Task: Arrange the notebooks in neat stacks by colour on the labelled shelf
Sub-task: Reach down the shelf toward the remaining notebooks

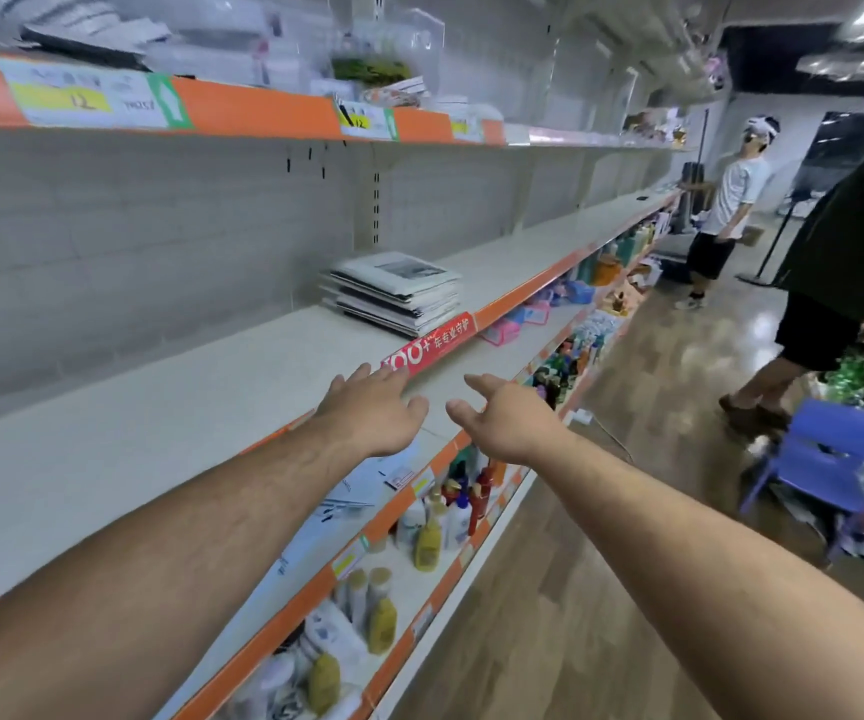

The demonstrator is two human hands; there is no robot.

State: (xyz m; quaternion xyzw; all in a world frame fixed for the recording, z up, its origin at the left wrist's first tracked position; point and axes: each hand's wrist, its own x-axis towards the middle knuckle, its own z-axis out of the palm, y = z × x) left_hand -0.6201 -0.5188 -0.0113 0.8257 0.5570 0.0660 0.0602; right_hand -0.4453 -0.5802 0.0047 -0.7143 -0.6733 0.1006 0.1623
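Head view: the stack of notebooks (399, 293) lies on the pale shelf (160, 407) just behind the red label strip (430, 345) clipped to the shelf's front edge, with the stack's front corner close to the strip's far half. Both hands are on the near side of the strip, so the stack lies ahead of them and further along the shelf. The left hand (373, 413) is over the shelf with its fingers spread and straight. Its fingertips are at the strip's near end (I cannot tell whether they touch it), and it holds nothing. The right hand (502, 423) hangs off the shelf front, below and on the near side of the strip, loosely spread and also empty. I judge the left hand slightly nearer the stack. The stack seems to have its long axis running along the shelf, roughly parallel to the strip. Its covers are fanned unevenly, with spines or edges stepping out toward the strip.
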